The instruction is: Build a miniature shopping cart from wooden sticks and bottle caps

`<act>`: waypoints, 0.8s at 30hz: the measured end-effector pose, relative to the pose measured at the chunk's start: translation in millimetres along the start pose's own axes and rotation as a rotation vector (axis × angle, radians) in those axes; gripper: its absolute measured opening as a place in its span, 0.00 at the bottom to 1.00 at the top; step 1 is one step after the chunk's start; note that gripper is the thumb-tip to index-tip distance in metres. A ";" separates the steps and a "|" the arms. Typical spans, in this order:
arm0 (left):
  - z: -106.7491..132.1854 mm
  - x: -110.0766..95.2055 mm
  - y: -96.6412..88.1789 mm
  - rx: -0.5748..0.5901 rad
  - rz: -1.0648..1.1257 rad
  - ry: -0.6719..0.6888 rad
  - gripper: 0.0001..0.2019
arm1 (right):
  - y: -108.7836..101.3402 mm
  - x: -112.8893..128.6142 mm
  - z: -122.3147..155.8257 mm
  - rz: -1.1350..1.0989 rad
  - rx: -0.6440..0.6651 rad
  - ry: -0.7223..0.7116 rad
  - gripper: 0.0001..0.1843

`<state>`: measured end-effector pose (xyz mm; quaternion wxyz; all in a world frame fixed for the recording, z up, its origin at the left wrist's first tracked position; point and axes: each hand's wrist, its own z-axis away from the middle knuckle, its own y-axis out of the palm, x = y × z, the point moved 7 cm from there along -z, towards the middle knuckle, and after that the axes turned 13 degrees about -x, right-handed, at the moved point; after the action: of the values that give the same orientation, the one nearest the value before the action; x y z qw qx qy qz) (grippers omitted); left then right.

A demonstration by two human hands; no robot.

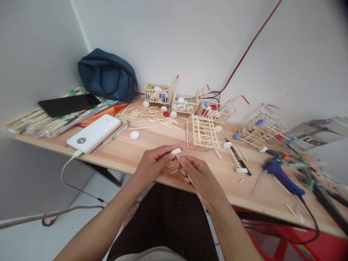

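Near the table's front edge, my left hand (157, 161) pinches a white bottle cap (176, 151) by its rim. A thin wooden stick (197, 192) lies in my right hand (197, 173), its upper end meeting the cap; whether the two are joined I cannot tell. Small cut stick pieces (174, 171) lie on the table just behind my fingers. Beyond my right hand stands a cage of wooden sticks (201, 134). To the right, a stick with white caps at both ends (240, 170) lies beside a black pen (239, 156).
Stick carts (158, 95) filled with bottle caps stand along the wall. Loose sticks (165, 122) and a white cap (134, 135) lie mid-table. A white power bank (94, 133), phone (69, 104) and blue bag (108, 75) are left. A blue glue gun (284, 176) lies right.
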<state>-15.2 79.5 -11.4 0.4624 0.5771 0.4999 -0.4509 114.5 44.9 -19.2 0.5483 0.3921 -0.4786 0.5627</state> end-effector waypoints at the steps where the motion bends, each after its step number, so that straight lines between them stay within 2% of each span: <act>1: -0.1 1.2 0.2 0.006 0.056 -0.026 0.20 | -0.1 -2.7 0.7 -0.023 0.017 -0.002 0.17; 4: 0.4 2.5 1.6 0.035 0.203 -0.084 0.27 | -4.3 1.6 4.2 0.061 0.026 -0.173 0.18; 7: 3.6 -2.0 3.9 0.073 0.229 -0.090 0.22 | -11.2 12.3 9.9 0.199 -0.043 -0.369 0.15; 11: 9.7 -9.5 7.0 0.093 0.231 -0.082 0.17 | -14.7 20.5 16.4 0.262 -0.113 -0.505 0.11; 16: 16.2 -10.7 10.5 0.064 0.285 -0.101 0.15 | -14.9 19.8 17.5 0.243 -0.148 -0.517 0.09; 21: 20.0 -13.0 13.3 0.035 0.366 -0.082 0.15 | -12.6 7.6 16.7 0.135 -0.094 -0.394 0.13; 24: 22.5 -10.6 16.1 0.035 0.424 -0.121 0.16 | -13.3 5.6 18.9 0.130 -0.101 -0.387 0.14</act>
<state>-1.5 54.4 -3.5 0.5658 0.6491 0.3309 -0.3860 125.6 27.2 -7.9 0.4278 0.4333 -0.6268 0.4862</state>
